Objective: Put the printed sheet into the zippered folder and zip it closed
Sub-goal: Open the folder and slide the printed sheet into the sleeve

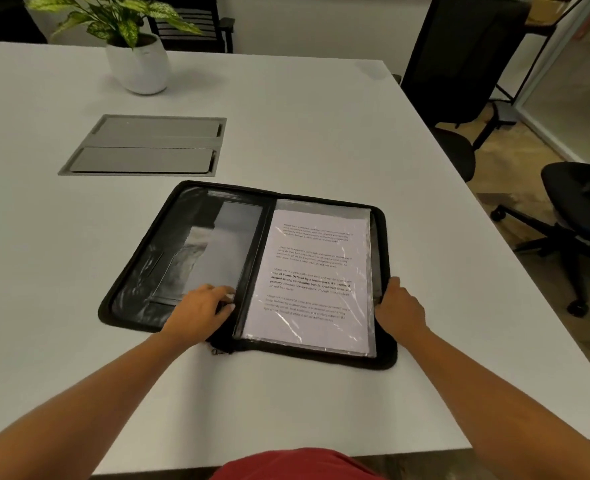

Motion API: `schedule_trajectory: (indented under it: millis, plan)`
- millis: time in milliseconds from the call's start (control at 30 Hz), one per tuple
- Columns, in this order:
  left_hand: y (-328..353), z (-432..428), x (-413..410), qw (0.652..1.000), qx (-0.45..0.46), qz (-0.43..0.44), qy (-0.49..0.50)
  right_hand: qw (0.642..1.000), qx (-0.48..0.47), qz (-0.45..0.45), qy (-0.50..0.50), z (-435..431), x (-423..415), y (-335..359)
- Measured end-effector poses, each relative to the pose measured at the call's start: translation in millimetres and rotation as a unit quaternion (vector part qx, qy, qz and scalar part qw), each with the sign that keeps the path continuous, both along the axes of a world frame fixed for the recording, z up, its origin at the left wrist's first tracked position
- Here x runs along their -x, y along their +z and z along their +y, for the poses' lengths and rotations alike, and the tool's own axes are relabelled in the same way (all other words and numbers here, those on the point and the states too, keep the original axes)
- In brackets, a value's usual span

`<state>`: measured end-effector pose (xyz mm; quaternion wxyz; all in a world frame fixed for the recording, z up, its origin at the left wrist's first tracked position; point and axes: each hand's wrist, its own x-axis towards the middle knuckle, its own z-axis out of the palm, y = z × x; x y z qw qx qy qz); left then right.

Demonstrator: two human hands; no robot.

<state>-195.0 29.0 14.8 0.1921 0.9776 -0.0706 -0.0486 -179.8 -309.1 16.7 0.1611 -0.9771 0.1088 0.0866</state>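
A white table (286, 133) fills most of the view, with a potted plant (137, 46) at its far left, a grey cable hatch (144, 145) set into the top, and office chairs (581, 216) off the right edge. Near the front lies the zippered folder (141, 258), spread open and flat, black edging all round. Its right half holds the printed sheet (312, 271), lying under a clear sleeve, so the sheet looks already stowed and the closing is what remains. The risk, as I judge it, lies in the fold: if the right cover swings over while the sleeve's loose edge or a corner of the paper sticks out past the spine, the page may crease or catch in the zip teeth. The zip pull (219, 350) sits at the near edge by the spine, and dragging it with the covers misaligned could jam it at a corner. The left hand (200, 311) rests palm down on the near part of the left half, beside the spine, fingers spread and loose, pressing rather than gripping. The right hand (399, 306) is at the folder's outer right edge, fingers curled around the border as though taking hold to lift it; how firmly it grips I cannot tell.
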Motion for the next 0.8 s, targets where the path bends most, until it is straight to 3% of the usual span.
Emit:
schedule_trajectory:
  millis: [100, 167, 300, 533, 800]
  plan:
    - [-3.9, 8.7, -10.5, 0.999, -0.048, 0.008, 0.02, 0.99, 0.03, 0.132, -0.035, 3.2, 5.0, 0.8]
    - [-7.6, 16.0, -15.5, 0.991, -0.094, 0.067, 0.062, 0.978, 0.056, 0.2, -0.026, 4.6, 6.1, 2.4]
    - [-17.5, 32.2, -17.3, 0.974, -0.091, 0.168, 0.122, 0.967, 0.022, 0.249, -0.057, 8.6, 4.9, 2.8]
    - [-20.7, 26.0, 2.6, 0.972, -0.071, 0.161, 0.157, 0.992, -0.017, 0.107, -0.058, 1.3, -2.6, -1.7]
    - [-24.6, 21.6, 26.9, 0.972, -0.049, 0.124, 0.192, 0.999, -0.023, 0.013, -0.043, -3.7, -1.7, -8.8]
